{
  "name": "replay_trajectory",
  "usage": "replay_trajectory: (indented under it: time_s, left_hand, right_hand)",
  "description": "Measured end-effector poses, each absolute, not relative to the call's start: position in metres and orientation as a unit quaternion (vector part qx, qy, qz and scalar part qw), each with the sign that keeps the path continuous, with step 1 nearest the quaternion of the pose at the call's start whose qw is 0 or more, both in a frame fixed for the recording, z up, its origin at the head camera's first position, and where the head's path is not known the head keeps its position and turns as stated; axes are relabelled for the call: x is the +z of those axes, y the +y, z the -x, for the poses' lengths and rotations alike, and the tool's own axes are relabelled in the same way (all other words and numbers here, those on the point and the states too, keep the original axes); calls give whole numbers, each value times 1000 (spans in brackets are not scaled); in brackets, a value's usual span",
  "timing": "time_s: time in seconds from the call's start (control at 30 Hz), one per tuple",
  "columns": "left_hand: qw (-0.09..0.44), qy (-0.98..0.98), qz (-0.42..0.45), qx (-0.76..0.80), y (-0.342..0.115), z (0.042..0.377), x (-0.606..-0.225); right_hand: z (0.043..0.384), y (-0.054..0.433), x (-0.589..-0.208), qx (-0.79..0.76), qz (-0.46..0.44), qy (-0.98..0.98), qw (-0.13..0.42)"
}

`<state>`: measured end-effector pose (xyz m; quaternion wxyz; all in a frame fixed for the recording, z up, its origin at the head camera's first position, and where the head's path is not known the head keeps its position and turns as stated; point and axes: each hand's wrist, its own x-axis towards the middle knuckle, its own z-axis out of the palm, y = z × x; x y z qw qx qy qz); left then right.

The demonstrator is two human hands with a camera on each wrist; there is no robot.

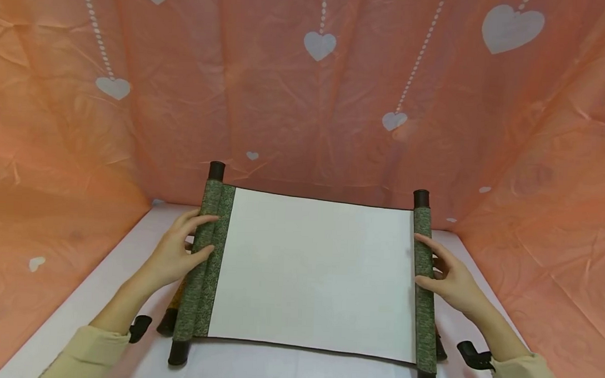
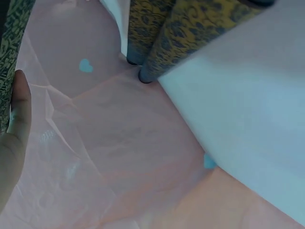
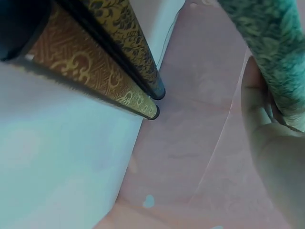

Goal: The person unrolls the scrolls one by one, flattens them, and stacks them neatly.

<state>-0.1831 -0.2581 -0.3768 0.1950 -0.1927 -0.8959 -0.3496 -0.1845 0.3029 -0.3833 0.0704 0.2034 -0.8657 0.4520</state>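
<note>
A hanging scroll (image 1: 319, 273) with a blank white sheet and green patterned rollers with black end knobs is spread between both hands, tilted in the head view. My left hand (image 1: 172, 257) grips the left roller (image 1: 205, 252), thumb and fingers on its front. On the opposite side, my right hand (image 1: 454, 283) holds the right roller (image 1: 423, 304) between thumb and fingers. Both wrist views show this scroll held away from other rolled scrolls: gold-and-dark patterned ones (image 2: 190, 33) in the left wrist view, a brown-and-gold one (image 3: 86, 71) in the right wrist view.
The other scrolls lie on a white table (image 1: 256, 368), mostly hidden behind the held scroll in the head view. Orange-pink cloth with white hearts (image 1: 320, 45) encloses the back and sides. Black wrist cameras (image 1: 140, 328) sit at the cuffs of both sleeves.
</note>
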Motion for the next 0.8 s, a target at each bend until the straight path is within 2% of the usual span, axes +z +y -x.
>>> replay_trajectory:
  time_s: [0.33,0.57,0.8]
  left_hand:
    - [197,-899,190,-342,-262,182,-378]
    - [176,-902,187,-346,-263,181,-377]
    - [174,-901,195,-345,-272,180,-374]
  right_hand:
    - [183,307,-384,488,-182,-852,52]
    - [187,305,-387,413,-168,-892,78]
    - [191,308,-383,397,-190,-895,76]
